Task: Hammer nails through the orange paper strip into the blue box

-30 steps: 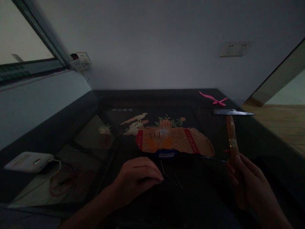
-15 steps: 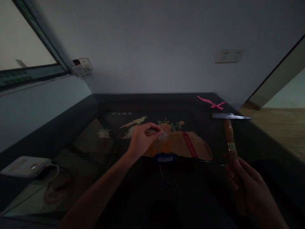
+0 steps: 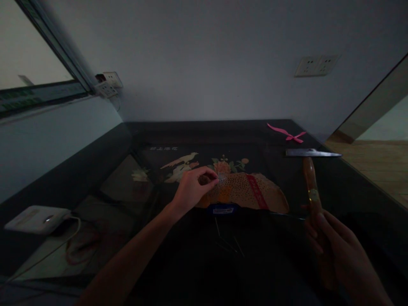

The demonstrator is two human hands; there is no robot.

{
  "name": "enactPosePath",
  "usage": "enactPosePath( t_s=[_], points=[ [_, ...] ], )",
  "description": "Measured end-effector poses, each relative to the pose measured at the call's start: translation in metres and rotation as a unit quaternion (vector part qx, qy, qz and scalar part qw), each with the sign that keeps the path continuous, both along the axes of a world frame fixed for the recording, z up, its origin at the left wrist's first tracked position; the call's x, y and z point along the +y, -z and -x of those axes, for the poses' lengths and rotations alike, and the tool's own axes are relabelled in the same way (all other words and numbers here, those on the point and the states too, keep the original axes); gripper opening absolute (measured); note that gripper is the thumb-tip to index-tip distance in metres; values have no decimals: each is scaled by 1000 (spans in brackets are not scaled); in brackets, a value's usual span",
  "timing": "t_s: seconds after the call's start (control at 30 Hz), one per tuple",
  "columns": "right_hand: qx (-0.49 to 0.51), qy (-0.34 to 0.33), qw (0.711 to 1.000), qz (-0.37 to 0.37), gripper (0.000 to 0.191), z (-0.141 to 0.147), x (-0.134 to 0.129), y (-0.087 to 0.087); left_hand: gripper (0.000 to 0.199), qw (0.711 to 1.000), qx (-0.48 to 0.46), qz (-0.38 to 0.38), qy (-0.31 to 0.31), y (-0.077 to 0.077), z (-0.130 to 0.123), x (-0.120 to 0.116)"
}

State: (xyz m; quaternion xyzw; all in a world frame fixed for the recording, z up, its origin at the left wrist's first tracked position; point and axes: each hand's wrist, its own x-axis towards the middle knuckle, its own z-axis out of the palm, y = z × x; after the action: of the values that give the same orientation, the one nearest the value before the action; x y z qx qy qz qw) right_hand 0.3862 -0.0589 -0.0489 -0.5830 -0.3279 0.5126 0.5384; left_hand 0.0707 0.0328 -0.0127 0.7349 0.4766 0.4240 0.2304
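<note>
Hammer stands upright in your right hand, fingers wrapped around the handle's low end, head raised right of the orange board. Your left hand pinches something small, perhaps a nail, at the board's left part, steadying it; loose nails lie just in front of the board.

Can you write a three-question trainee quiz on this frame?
1. True or false: the right hand holds the hammer with its head raised, pointing away from the person.
2. What does the left hand touch? A) the pink ribbon B) the orange perforated sheet C) the white device
3. Fill in: the sheet lies on a dark ____ top table showing a bird and flowers.

Key: 1 true; 2 B; 3 glass.
</note>
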Motion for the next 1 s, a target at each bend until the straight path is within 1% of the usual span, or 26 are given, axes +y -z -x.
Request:
enactPosePath(
  t_s=[0.23,0.33,0.47,0.57,0.63,0.73,0.8,0.87,0.9,1.0],
  points=[
    [-19,-7,1000,-5,23,-2,-2,-4,3,1000,3,-4,3,-1,-1,-2],
    [-26,-13,1000,-5,22,-4,-2,-3,2,1000,5,1,6,0,-1,-1],
    [-36,-12,999,-13,25,-4,-2,-2,1,1000,12,6,8,1,-1,0],
    [-47,10,999,-10,30,-2,-2,-4,1,1000,13,15,14,-1,-1,0],
    [-66,23,997,-12,34,-1,-1,-9,1,999,11,24,18,-1,-1,1],
    [-133,21,990,-36,39,-4,0,-21,1,999,-3,42,24,1,-1,4],
    [-199,7,979,-54,43,-9,1,-33,1,998,-12,52,28,3,-1,5],
    [-292,-19,953,-74,45,-13,3,-49,3,998,-16,57,30,4,0,6],
    [-346,-39,933,-89,46,-14,5,-57,3,998,-16,56,31,5,0,7],
    [-485,-99,857,-142,47,-9,9,-84,5,998,-9,49,25,4,0,6]
  ],
)
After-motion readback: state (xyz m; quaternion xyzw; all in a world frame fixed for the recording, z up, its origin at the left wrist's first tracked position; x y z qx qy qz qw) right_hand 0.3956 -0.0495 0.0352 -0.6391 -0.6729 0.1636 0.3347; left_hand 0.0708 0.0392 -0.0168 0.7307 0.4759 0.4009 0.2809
